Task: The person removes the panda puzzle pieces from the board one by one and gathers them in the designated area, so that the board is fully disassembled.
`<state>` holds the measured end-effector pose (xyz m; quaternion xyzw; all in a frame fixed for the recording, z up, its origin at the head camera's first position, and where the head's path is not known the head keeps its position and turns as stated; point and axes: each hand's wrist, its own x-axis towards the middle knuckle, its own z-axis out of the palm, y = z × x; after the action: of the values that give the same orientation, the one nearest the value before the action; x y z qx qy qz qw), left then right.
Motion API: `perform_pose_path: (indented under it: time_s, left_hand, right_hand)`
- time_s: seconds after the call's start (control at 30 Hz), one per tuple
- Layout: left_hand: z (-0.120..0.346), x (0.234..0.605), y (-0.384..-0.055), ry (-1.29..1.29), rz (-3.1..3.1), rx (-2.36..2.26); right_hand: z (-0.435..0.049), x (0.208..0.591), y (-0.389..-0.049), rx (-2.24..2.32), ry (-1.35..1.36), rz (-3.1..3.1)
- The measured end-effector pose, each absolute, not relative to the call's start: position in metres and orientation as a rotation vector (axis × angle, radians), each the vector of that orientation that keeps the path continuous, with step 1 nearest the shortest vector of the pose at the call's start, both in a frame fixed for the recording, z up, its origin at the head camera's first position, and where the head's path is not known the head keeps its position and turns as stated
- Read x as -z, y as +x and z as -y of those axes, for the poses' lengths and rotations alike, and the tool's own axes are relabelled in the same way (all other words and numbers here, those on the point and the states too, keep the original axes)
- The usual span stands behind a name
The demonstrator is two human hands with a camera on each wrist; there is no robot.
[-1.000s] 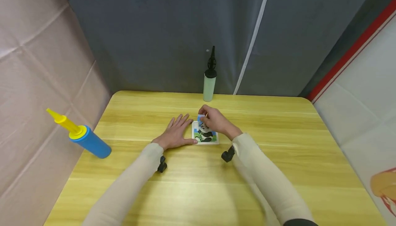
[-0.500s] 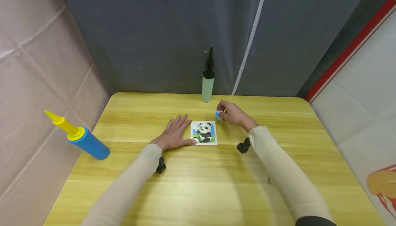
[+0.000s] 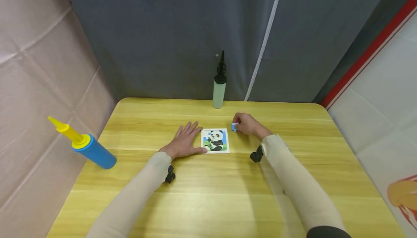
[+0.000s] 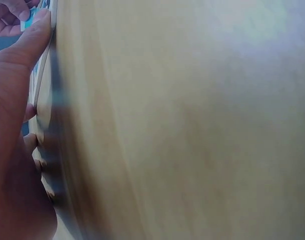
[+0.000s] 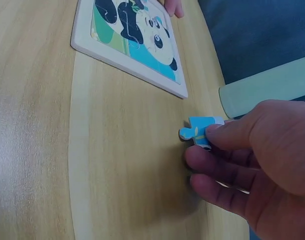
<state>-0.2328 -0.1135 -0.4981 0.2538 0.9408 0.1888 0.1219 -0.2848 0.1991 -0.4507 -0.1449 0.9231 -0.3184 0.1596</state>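
Observation:
A small panda jigsaw puzzle in a white frame (image 3: 224,152) lies flat on the table. My left hand (image 3: 185,142) rests spread on the table at its left side, thumb at the lower left corner and index fingertip near the upper left. To the right of the frame, my right hand (image 3: 249,125) pinches a blue jigsaw piece (image 5: 195,131) between thumb and fingers, close over the wood. A rounded tab on the piece points out from the fingers, and a yellow mark shows on its blue face. The thumb partly hides the piece.
A pale green hand pump (image 3: 218,94) with a black nozzle stands near the table's back edge. At the left edge leans a blue pump (image 3: 97,153) with a yellow top. A grey curtain (image 3: 176,42) hangs behind the wooden table (image 3: 208,202).
My right hand has carried the jigsaw piece from over the puzzle's top to the right of the frame, then slightly toward me. My left hand has stayed in place.

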Motion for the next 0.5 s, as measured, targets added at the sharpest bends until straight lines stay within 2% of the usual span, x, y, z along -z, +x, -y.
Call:
perform_pose_path:
  time_s: [0.5]
  left_hand:
    - [0.114, 0.505, -0.232, 0.736, -2.741, -0.564]
  right_hand:
    - [-0.194, 0.468, -0.290, 0.708, -0.390, -2.781]
